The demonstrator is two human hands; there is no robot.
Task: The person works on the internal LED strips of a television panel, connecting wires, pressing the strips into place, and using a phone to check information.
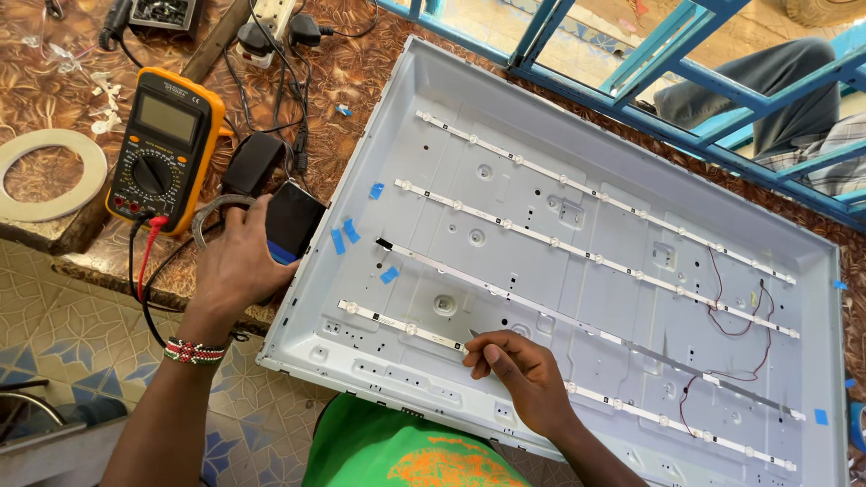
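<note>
Four LED strips [595, 261] lie across the white panel tray [631, 180] in front of us, and our right hand [523, 374] works at the nearest strip [401, 325], close to its left end. Its grip is pinched on a thin metal tool [474, 335] whose tip sits just beside that strip — we cannot tell whether it touches. Our left hand [236, 261] rests at the tray's left edge with its fingers curled over a black box [293, 221]; how firmly it holds we cannot tell.

We judge the main risk to be the tool tip slipping — a skid along the strip could scratch it or chip one of its small lenses. The third strip [505, 293] looks dark and lies askew, so a nudge from our wrist could shift it further. Red wires [740, 316] loop loosely at the right end, well apart from our hand, yet a tug on any strip could strain them. The yellow meter [162, 149] sits on the bench [54, 54] with its leads [144, 261] trailing over the edge near our left arm — a snag there could pull it off. The tray itself overhangs the bench toward us, so leaning on its near rim might tip it.
</note>
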